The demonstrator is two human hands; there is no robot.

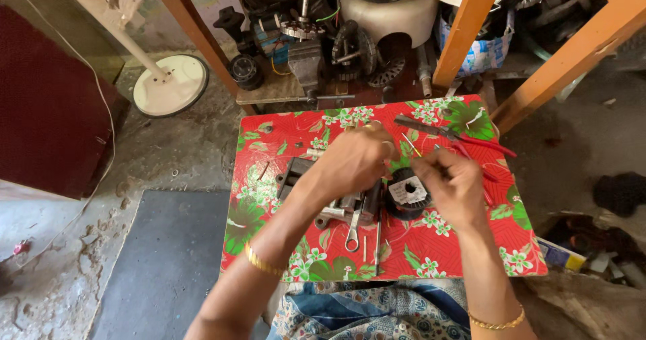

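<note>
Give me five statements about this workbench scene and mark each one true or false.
1. The table is covered with a red floral cloth. True.
2. A spool of dark wire sits below the right hand. True.
3. The red-handled pliers are held in the left hand. False: they lie on the cloth at the far right.
4. A wrench lies on the cloth near the front edge. True.
5. The white fan base stands on the table. False: it is on the floor at left.
</note>
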